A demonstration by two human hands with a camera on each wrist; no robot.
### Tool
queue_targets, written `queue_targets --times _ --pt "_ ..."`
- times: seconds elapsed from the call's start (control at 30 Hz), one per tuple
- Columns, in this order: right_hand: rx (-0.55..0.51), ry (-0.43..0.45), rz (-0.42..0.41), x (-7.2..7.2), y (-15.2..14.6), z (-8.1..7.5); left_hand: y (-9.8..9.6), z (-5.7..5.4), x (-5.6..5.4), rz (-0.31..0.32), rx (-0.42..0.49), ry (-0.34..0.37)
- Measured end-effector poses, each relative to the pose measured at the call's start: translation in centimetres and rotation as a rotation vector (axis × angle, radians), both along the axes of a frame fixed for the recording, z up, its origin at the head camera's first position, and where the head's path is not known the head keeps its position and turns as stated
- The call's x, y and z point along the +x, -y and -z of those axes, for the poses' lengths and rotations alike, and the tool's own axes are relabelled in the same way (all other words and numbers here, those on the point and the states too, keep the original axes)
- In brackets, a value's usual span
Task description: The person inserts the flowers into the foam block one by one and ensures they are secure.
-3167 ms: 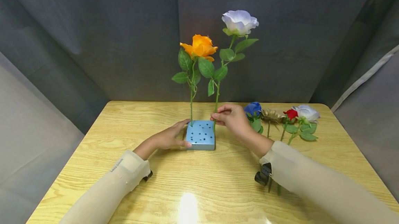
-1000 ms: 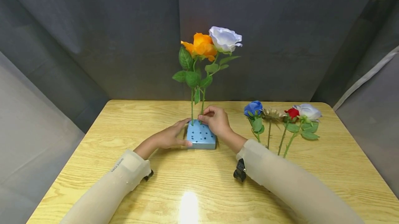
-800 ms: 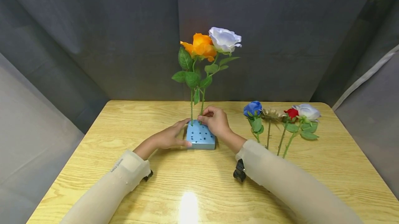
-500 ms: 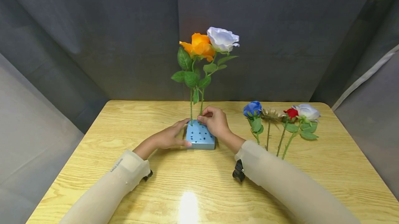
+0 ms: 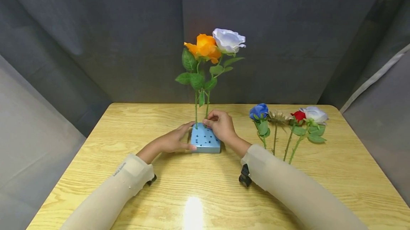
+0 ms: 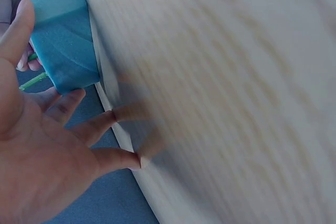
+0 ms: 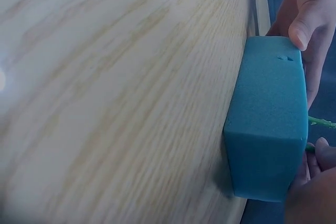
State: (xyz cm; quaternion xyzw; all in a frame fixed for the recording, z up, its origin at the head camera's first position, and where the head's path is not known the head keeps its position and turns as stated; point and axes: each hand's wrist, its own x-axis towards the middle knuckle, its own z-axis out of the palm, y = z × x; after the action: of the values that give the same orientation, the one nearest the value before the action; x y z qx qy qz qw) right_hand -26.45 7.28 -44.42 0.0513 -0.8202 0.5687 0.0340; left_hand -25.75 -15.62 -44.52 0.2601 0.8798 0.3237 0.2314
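Note:
A light blue foam block point(image 5: 205, 141) dotted with small holes sits on the table. My left hand point(image 5: 174, 140) grips its left side, thumb at the front corner and fingers at the back; the left wrist view shows the thumb point(image 6: 20, 27) against the block. An orange rose point(image 5: 205, 46) stands upright in the block's back left. Just right of it rises a pale lilac-white rose point(image 5: 229, 40), leaning slightly right. Low on that rose's stem, close over the foam, my right hand point(image 5: 221, 125) pinches with thumb and fingertips. The stem's lower end is hidden.
On the table's right lie a blue rose point(image 5: 259, 111), a brownish-gold flower point(image 5: 279, 116), a red rose point(image 5: 298, 116) and a white rose point(image 5: 314, 114). My right sleeve hides their lower stems. A grey curtain point(image 5: 134, 45) hangs behind the wooden table point(image 5: 166, 194).
From 3.2 seconds ago, my right hand has moved the pale rose left and lower, from the block's right edge to beside the orange rose. During the last second almost nothing moves; my left hand stays put.

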Motion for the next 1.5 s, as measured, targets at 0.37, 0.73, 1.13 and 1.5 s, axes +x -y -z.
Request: queue_targets --times 0.37,0.73,1.13,1.5 --pt "-0.039 0.028 -0.020 -0.2 -0.4 0.0 0.0 0.1 0.0 0.003 0.007 -0.011" --pt "-0.059 0.072 -0.040 -0.2 -0.8 -0.4 -0.1 0.0 -0.1 0.009 0.014 -0.021" --pt "-0.046 0.077 -0.052 -0.3 -1.1 -0.2 0.1 0.2 -0.1 0.008 0.010 -0.021" --pt "-0.051 0.085 -0.053 0.0 -2.0 -0.3 0.2 0.1 0.0 0.012 0.016 -0.017"
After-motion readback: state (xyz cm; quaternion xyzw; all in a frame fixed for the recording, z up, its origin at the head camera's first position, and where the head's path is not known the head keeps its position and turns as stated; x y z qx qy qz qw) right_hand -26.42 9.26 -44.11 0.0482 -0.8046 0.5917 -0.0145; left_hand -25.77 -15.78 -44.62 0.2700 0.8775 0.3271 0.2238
